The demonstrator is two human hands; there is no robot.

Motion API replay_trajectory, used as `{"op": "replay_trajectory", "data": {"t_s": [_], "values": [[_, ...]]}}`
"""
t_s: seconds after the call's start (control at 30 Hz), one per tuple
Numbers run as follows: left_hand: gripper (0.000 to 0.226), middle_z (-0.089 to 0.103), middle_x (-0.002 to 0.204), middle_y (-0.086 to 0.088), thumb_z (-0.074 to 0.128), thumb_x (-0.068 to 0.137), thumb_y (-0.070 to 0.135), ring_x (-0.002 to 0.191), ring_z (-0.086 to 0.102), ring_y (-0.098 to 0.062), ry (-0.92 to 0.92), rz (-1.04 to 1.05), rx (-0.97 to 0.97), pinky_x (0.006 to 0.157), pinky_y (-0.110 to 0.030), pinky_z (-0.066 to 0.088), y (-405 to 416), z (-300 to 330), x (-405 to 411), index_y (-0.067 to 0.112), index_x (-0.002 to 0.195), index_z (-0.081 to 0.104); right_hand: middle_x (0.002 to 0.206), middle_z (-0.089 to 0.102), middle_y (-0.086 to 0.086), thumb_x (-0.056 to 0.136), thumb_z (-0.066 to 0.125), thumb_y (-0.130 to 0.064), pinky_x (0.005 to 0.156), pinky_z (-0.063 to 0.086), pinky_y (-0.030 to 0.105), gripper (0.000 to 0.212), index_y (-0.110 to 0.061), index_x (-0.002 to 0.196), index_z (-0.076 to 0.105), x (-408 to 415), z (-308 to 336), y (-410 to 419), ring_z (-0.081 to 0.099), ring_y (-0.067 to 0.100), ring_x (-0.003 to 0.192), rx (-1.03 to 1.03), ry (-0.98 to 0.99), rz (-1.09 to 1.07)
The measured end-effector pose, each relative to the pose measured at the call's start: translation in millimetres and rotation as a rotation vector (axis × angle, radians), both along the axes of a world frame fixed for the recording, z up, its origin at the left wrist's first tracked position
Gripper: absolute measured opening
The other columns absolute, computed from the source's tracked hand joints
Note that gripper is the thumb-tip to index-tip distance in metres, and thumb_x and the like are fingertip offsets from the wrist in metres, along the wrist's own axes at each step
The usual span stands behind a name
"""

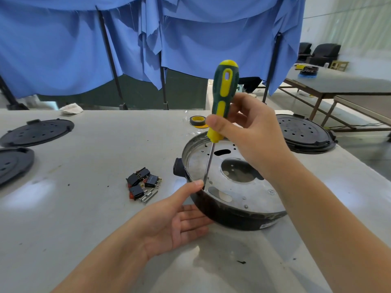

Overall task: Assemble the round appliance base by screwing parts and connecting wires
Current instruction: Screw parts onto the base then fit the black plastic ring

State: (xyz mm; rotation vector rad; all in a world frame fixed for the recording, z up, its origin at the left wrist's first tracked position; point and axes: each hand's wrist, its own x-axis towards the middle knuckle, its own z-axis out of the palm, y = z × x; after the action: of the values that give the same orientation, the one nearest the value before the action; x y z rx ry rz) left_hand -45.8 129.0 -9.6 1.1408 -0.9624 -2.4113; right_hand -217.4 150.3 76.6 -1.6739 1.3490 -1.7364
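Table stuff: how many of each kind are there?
Round appliance base: 1
Screwdriver: 1
Black round covers: 3
Black switches: 3
Tape roll: 1
Total: 9

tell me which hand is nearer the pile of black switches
Left. The left hand braces the round base just right of the switches; the right hand grips the screwdriver higher up, farther away.

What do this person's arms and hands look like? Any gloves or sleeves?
Both are bare: no gloves on the left hand or the right hand, and no sleeves, watch, rings or bands visible along either forearm as far as the frame shows. Fingernails look short and plain.
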Motion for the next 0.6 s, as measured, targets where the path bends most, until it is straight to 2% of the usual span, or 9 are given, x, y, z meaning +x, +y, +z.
{"op": "replay_trajectory", "data": {"t_s": [0.07,0.13,0.17,0.23,0.3,0.37,0.43,0.5,0.6], "values": [[0.078,0.072,0.108,-0.017,0.081,0.054,0.046,0.099,0.071,-0.023,-0.007,-0.002,-0.005,0.081,-0.033,0.059,0,0,-1,-0.002,0.113,0.062,0.087,0.069,0.006,0.074,0.079,-0.027,0.062,0.054,0.019,0.025,-0.018,0.093,0.064,5,1,2,0.063,0.006,0.069,-0.009,0.029,-0.037],[0.077,0.072,0.107,-0.016,0.08,0.054,0.046,0.099,0.071,-0.022,-0.012,-0.001,-0.006,0.083,-0.033,0.058,0,-1,-2,-0.002,0.112,0.063,0.08,0.065,0.011,0.073,0.079,-0.035,0.062,0.055,0.029,0.03,-0.014,0.087,0.063,8,1,3,0.059,0.021,0.066,0.004,0.071,-0.089],[0.077,0.072,0.107,-0.016,0.08,0.054,0.046,0.098,0.071,-0.022,-0.011,0.001,-0.005,0.082,-0.032,0.059,0,-1,-2,-0.002,0.111,0.063,0.076,0.063,0.01,0.073,0.077,-0.039,0.059,0.053,0.027,0.032,-0.015,0.086,0.061,9,1,3,0.056,0.022,0.063,0.014,0.1,-0.113],[0.075,0.073,0.106,-0.016,0.081,0.054,0.046,0.097,0.072,-0.022,-0.009,-0.001,-0.007,0.08,-0.031,0.059,0,-1,-1,-0.001,0.11,0.064,0.07,0.059,-0.003,0.075,0.074,-0.043,0.051,0.042,0.013,0.033,-0.017,0.09,0.059,10,3,3,0.048,0.004,0.051,0.033,0.125,-0.139],[0.075,0.073,0.106,-0.016,0.081,0.054,0.046,0.096,0.072,-0.022,-0.008,-0.005,-0.008,0.078,-0.032,0.06,-1,-1,-1,-0.001,0.109,0.064,0.071,0.061,-0.011,0.08,0.071,-0.04,0.049,0.039,0.006,0.032,-0.017,0.1,0.06,8,4,3,0.048,-0.004,0.049,0.076,0.098,-0.125],[0.076,0.073,0.106,-0.017,0.082,0.053,0.046,0.095,0.072,-0.022,-0.005,-0.005,-0.003,0.077,-0.032,0.06,-1,-2,-1,-0.001,0.109,0.064,0.084,0.071,-0.008,0.089,0.064,-0.03,0.05,0.042,0.008,0.025,-0.016,0.109,0.06,4,7,3,0.053,-0.007,0.051,0.155,0.042,-0.051],[0.075,0.073,0.106,-0.017,0.082,0.054,0.046,0.094,0.072,-0.022,-0.004,-0.007,-0.003,0.075,-0.031,0.06,-1,-2,-1,-0.001,0.109,0.064,0.095,0.074,-0.004,0.094,0.057,-0.014,0.053,0.045,0.013,0.02,-0.014,0.113,0.061,-1,13,5,0.052,-0.003,0.053,0.236,0.005,0.064],[0.074,0.073,0.105,-0.016,0.081,0.054,0.046,0.093,0.073,-0.022,-0.005,-0.011,-0.002,0.073,-0.03,0.061,-1,-2,-1,-0.001,0.108,0.064,0.098,0.074,-0.004,0.094,0.053,-0.004,0.057,0.047,0.017,0.024,-0.014,0.114,0.062,-6,16,8,0.054,0.003,0.057,0.283,0.002,0.168],[0.074,0.073,0.105,-0.016,0.081,0.054,0.046,0.092,0.073,-0.021,-0.008,-0.007,-0.004,0.07,-0.029,0.06,-1,-3,-1,-0.001,0.108,0.065,0.087,0.072,-0.008,0.087,0.067,-0.014,0.058,0.048,0.017,0.024,-0.016,0.111,0.065,-7,15,11,0.059,0.003,0.06,0.237,0.125,0.137]]}}
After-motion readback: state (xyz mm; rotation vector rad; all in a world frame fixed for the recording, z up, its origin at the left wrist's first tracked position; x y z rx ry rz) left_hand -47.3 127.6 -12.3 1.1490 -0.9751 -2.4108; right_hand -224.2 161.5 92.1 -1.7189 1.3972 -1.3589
